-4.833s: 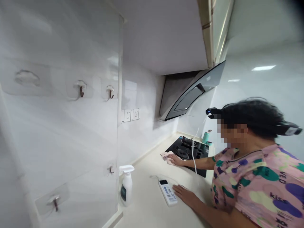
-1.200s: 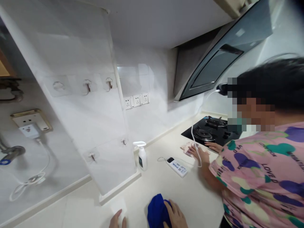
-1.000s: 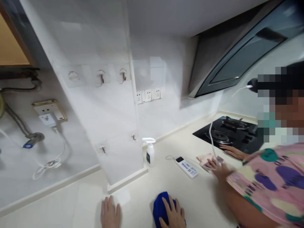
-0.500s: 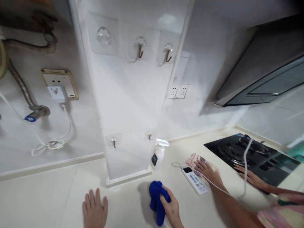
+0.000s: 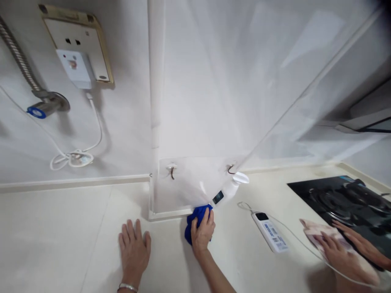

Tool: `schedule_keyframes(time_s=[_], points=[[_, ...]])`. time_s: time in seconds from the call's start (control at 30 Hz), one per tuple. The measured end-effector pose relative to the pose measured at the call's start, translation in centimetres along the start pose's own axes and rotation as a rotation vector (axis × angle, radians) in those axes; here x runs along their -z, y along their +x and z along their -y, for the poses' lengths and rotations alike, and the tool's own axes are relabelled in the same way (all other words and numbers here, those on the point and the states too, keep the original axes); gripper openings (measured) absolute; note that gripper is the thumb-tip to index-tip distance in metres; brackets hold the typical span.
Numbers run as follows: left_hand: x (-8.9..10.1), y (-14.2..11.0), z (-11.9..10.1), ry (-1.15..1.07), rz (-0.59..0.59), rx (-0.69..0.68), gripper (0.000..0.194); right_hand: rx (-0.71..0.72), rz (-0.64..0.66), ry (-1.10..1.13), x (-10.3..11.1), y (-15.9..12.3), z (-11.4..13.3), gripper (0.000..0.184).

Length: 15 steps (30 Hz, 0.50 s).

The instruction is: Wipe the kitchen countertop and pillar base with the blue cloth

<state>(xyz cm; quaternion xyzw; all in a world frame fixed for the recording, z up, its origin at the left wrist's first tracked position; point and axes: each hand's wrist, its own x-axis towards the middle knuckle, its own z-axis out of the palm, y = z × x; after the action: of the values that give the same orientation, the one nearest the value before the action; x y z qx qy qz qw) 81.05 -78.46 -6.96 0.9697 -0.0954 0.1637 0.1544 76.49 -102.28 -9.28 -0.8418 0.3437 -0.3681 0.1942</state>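
Observation:
My right hand (image 5: 202,232) grips a bunched blue cloth (image 5: 199,215), pressed against the counter at the foot of the white pillar, near its right corner. Just beyond the cloth a white spray bottle (image 5: 227,191) with a dark label stands tilted in view beside the pillar. My left hand (image 5: 134,247) lies flat on the pale counter (image 5: 100,228), fingers spread, holding nothing; a bangle circles its wrist. To the right of the cloth lies a white power bank (image 5: 269,232) with a small dark screen and a white cable.
At the right, another person's hands (image 5: 339,248) rest on a pink cloth (image 5: 314,228) by the black gas stove (image 5: 339,199). Hooks (image 5: 172,171) stick to the pillar (image 5: 210,122). Left, a plugged-in charger (image 5: 76,69) and a pipe valve (image 5: 45,106) project from the wall.
My right hand has pushed the blue cloth forward to the pillar's base. The camera has moved closer and lower. The other person's hand has slid the pink cloth right, to the stove's edge.

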Motion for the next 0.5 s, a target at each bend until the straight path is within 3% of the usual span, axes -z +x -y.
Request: schedule_keyframes(time_s=[0.1, 0.23, 0.37, 0.5], points=[[-0.1, 0.0, 0.0, -0.01, 0.008, 0.003, 0.061, 0.051, 0.043, -0.028, 0.0, -1.1, 1.0, 0.064], [-0.4, -0.1, 0.1, -0.023, -0.006, 0.006, 0.061, 0.228, 0.158, 0.041, -0.5, -3.9, 3.3, 0.069], [-0.4, 0.0, 0.1, -0.012, -0.018, -0.002, 0.062, 0.237, 0.232, 0.044, -0.8, -5.7, 5.8, 0.075], [-0.1, 0.1, 0.0, 0.004, -0.032, -0.002, 0.062, 0.357, 0.455, 0.055, 0.5, -5.4, 7.7, 0.08]])
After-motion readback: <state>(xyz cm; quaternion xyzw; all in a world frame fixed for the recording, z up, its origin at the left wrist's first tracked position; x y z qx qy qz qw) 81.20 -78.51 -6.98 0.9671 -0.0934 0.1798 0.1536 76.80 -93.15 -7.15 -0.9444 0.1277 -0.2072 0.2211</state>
